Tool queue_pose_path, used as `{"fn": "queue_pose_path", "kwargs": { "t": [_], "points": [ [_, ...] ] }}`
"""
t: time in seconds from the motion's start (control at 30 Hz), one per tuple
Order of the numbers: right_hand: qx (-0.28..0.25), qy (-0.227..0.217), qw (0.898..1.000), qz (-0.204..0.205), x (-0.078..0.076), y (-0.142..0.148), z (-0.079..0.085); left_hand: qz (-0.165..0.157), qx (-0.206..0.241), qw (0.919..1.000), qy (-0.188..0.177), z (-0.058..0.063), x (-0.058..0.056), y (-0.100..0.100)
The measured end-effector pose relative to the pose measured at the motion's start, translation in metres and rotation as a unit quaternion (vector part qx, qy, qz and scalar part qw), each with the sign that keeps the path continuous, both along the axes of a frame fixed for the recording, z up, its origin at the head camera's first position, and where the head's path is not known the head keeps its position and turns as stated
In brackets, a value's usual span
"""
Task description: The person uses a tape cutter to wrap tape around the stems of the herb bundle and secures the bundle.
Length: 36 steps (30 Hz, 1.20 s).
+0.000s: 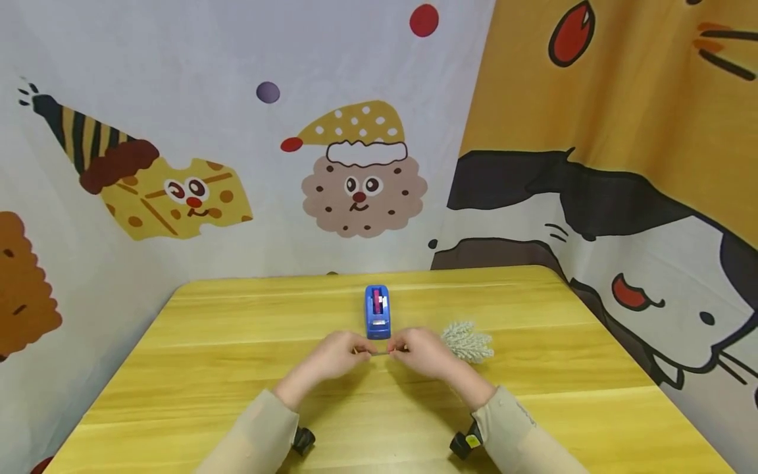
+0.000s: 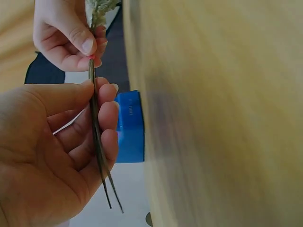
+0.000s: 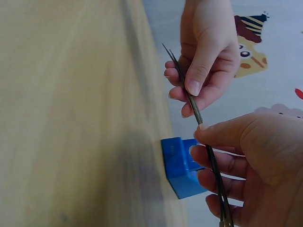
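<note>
A bunch of pale, frosted artificial sprigs [image 1: 469, 343] lies sideways across my front, its thin dark stems [image 2: 96, 123] running through both hands. The left hand [image 1: 340, 353] pinches the stems between thumb and fingers, near their free ends. Closer to the leafy heads, the right hand [image 1: 423, 352] pinches the same stems. A small bit of red [image 2: 91, 57] shows on the stems at the right thumb tip. Just beyond the fingertips stands a blue tape dispenser [image 1: 378, 333] with a pink core in it.
The wooden table [image 1: 237, 355] spreads out around both hands. Behind it hangs a cloth [image 1: 237, 52] printed with cartoon cheese, a biscuit and a cat. Dark wrist camera mounts [image 1: 466, 444] sit below both sleeves, close over the table.
</note>
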State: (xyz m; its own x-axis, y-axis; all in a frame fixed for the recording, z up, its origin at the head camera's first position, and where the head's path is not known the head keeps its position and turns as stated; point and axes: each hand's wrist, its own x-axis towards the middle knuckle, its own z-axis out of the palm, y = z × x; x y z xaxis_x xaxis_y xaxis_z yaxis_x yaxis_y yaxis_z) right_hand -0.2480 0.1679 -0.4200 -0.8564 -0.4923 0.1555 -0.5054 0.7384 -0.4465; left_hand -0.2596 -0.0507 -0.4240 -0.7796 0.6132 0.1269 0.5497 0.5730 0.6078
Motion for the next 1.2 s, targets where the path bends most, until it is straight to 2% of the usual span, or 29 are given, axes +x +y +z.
{"fn": "queue_pose_path", "kwargs": {
  "t": [0.17, 0.6, 0.8, 1.03, 1.2],
  "points": [
    [0.013, -0.007, 1.000, 0.009, 0.000, 0.001, -0.007, -0.022, -0.019, 0.9993, 0.022, -0.005, -0.001, 0.002],
    [0.000, -0.025, 1.000, 0.015, -0.003, 0.000, -0.017, -0.028, -0.068, 0.9968, 0.031, -0.009, -0.002, 0.004],
    [-0.009, -0.028, 1.000, 0.005, -0.005, -0.003, -0.020, -0.005, -0.094, 0.9942, 0.051, -0.012, -0.004, 0.003],
    [-0.013, -0.040, 0.999, -0.002, -0.007, -0.006, -0.022, 0.037, -0.106, 0.9928, 0.041, -0.010, -0.003, 0.002],
    [-0.026, -0.052, 0.998, -0.007, -0.007, -0.007, -0.022, 0.050, -0.106, 0.9924, 0.037, -0.008, -0.001, 0.003]
  ]
}}
